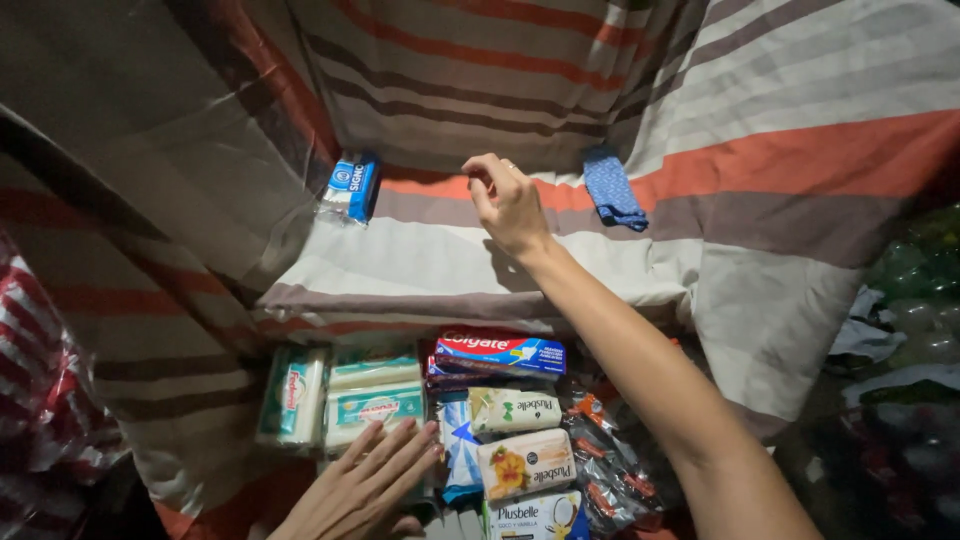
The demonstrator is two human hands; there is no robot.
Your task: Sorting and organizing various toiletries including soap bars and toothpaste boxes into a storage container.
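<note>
- Nearest, at 6 o'clock: left hand [365, 485] flat, fingers [395, 448] spread and straight, gripping nothing, resting beside green-and-white soap packs [375, 400] at the left of a tight cluster of toiletries.
- Just right of that hand: cream soap bars [525, 462] stacked in a column, a red-and-blue toothpaste box [500, 352] lying across the top of the cluster, crinkly dark sachets [605, 465] at 5 o'clock.
- Past the cluster: striped bedsheet [780, 150], orange, grey and cream, draped over a raised ledge.
- Farther, near 12 o'clock: right hand [510, 205] reached out over the sheet, fingers curled loosely, thumb near forefinger; nothing visibly pinched, though too dim to be sure.
- Flanking that hand: blue-and-white packet [352, 187] at 11 o'clock, folded blue cloth [612, 188] at 1 o'clock, both apart from it.
- Judged step: sorting goods on the sheet, reach mid-way between two loose items.
- Next move likely calls for a sideways shift and a proper pinch on either one.
</note>
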